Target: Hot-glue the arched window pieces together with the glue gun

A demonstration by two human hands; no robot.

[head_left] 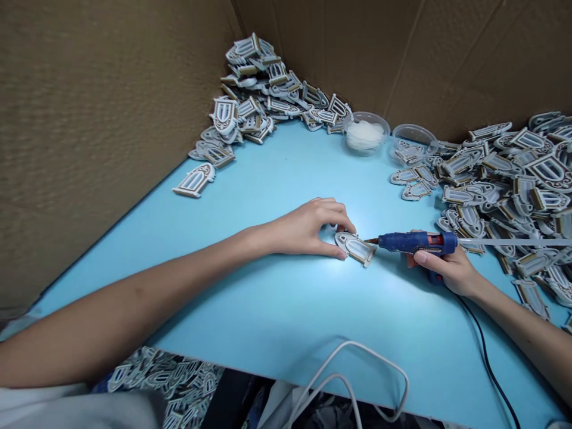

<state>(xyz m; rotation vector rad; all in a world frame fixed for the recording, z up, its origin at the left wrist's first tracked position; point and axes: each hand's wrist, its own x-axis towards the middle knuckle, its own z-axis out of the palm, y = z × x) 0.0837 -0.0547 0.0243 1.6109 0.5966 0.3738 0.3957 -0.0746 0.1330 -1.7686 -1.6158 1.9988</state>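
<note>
On the blue tabletop lies a small arched window-shaped piece (356, 248), white with brown-gold trim. My left hand (315, 227) grips its rounded end between thumb and fingers. My right hand (451, 268) is wrapped round the handle of a blue glue gun (409, 241), whose nozzle points left. The nozzle tip is at the upper right part of the piece; whether it touches cannot be made out. A long clear glue stick (513, 242) sticks out of the gun's back.
Similar pieces are heaped at the back left (259, 89) and right (513, 185); one piece (195, 180) lies apart. A tub with white translucent contents (365, 134) and another clear tub (412, 143) stand behind. Cardboard walls (357, 53) enclose the table. A white cable (357, 345) loops over the front edge.
</note>
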